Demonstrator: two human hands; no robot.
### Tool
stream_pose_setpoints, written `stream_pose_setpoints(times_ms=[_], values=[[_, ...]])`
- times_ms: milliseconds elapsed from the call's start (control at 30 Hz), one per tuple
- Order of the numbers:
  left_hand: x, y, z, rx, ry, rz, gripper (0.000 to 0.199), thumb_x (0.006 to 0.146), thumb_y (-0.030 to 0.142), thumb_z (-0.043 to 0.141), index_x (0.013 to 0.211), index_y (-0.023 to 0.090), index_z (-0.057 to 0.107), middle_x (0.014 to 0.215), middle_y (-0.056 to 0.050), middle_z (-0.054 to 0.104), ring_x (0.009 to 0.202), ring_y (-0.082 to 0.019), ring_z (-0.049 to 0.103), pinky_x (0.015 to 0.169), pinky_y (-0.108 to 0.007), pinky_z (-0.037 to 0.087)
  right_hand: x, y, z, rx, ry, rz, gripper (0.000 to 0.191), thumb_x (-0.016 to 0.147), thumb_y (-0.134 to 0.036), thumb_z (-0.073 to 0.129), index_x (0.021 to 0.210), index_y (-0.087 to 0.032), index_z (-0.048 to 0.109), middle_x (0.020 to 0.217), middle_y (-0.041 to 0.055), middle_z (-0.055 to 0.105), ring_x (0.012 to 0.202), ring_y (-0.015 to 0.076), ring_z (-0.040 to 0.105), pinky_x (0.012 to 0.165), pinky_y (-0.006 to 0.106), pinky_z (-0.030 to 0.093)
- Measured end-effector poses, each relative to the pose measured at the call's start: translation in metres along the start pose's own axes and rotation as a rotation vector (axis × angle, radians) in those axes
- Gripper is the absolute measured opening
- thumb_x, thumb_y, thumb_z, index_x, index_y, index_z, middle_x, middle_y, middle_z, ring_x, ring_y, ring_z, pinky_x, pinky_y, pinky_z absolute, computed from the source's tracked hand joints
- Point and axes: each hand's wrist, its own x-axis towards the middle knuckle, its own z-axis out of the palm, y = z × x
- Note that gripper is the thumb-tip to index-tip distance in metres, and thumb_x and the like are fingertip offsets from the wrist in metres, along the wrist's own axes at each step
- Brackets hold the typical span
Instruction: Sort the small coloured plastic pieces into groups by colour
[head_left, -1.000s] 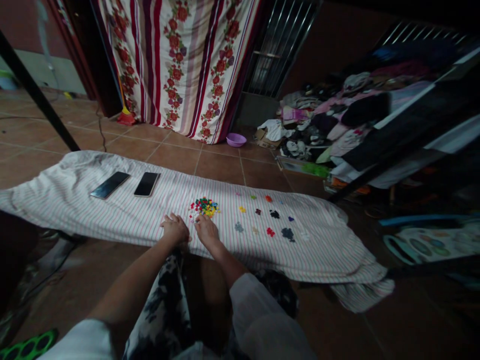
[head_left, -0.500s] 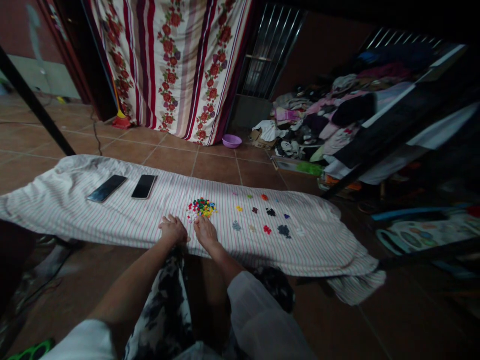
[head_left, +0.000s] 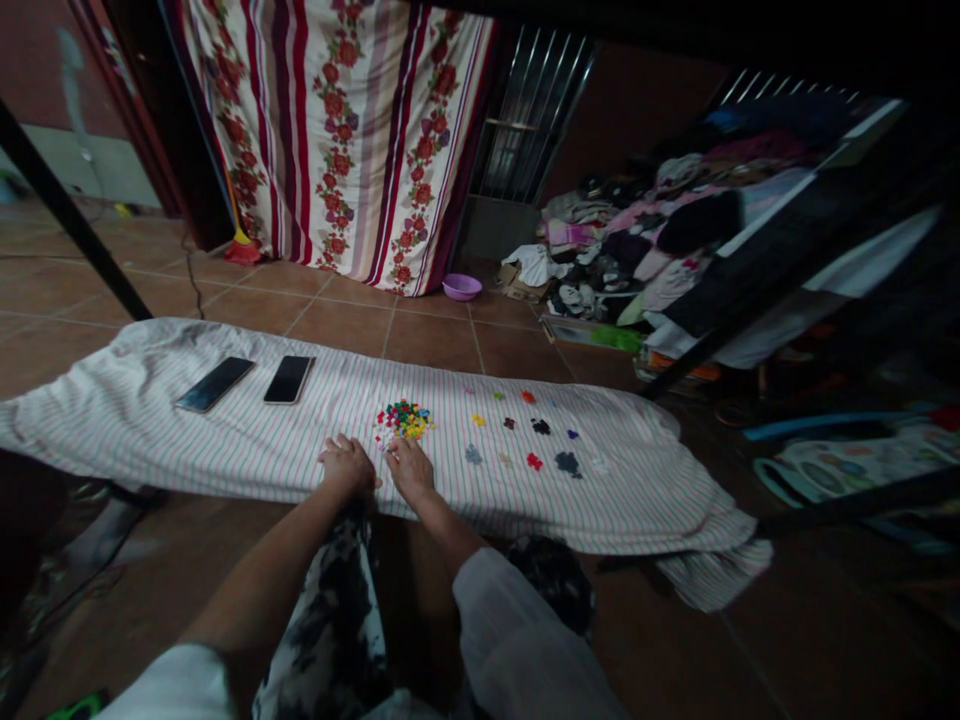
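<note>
Long, narrow tabletop [head_left: 180, 455], draped in a white cloth with thin pink and green stripes; folds hang loose at the right end. Person sits at the near edge, pale sleeves, black-and-white patterned trousers [head_left: 319, 620].

Mixed heap of tiny multicoloured pieces [head_left: 405, 418], red, green, yellow, blue and white among them, lies on the cloth near the middle, just beyond both hands. Right hand [head_left: 411, 470] at the heap's near edge, fingers bent and drawn together; too small to make out whether a piece is pinched between them. Left hand [head_left: 349, 465] just beside it, back upward, fingers loosely curved toward the cloth; palm hidden, so whether it grips anything is unclear.

Right of the heap, small single-colour clusters in rough rows. Far row: pink, green, orange cluster [head_left: 528, 397], a pale blue speck. Middle row: yellow cluster [head_left: 478, 420], brown, black cluster [head_left: 540, 427], dark blue. Near row: light grey cluster [head_left: 473, 455], beige, red cluster [head_left: 534, 461], dark grey cluster [head_left: 568, 464], white, faint against the cloth.

Left of the heap, well apart: two dark-screened rectangular phones [head_left: 289, 380] lying flat, side by side.

Beyond, on brown floor tiles: round purple plastic basin [head_left: 462, 288] near the foot of a striped, rose-patterned fabric curtain [head_left: 352, 150]; heaped clothing [head_left: 637, 230] to the right.
</note>
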Motion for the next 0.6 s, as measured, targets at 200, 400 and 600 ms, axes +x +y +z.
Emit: stream_pose_setpoints(times_ms=[200, 400, 600], values=[[0.000, 0.000, -0.001, -0.009, -0.012, -0.007, 0.103, 0.076, 0.060, 0.057, 0.152, -0.002, 0.025, 0.159, -0.035, 0.020, 0.145, -0.052, 0.024, 0.100, -0.057, 0.041, 0.001, -0.003, 0.000, 0.009, 0.030, 0.021, 0.007, 0.092, -0.024, 0.056, 0.094, -0.024, 0.063, 0.104, 0.0050, 0.065, 0.097, 0.0182, 0.060, 0.085, 0.028, 0.044], [0.000, -0.002, 0.002, -0.028, 0.030, -0.003, 0.101, 0.074, 0.057, 0.059, 0.151, -0.001, 0.029, 0.157, -0.034, 0.027, 0.143, -0.050, 0.030, 0.099, -0.056, 0.042, -0.003, 0.013, 0.005, 0.191, 0.116, 0.008, 0.009, 0.090, -0.024, 0.053, 0.090, -0.023, 0.062, 0.093, 0.0023, 0.068, 0.086, 0.0155, 0.063, 0.081, 0.027, 0.047], [-0.002, -0.003, -0.002, -0.014, 0.007, 0.009, 0.100, 0.075, 0.057, 0.057, 0.150, -0.003, 0.029, 0.156, -0.037, 0.026, 0.142, -0.052, 0.029, 0.097, -0.056, 0.043, -0.017, 0.029, 0.014, 0.431, 0.171, 0.061, 0.007, 0.085, -0.027, 0.055, 0.087, -0.023, 0.060, 0.080, -0.0007, 0.068, 0.075, 0.0148, 0.066, 0.072, 0.026, 0.051]])
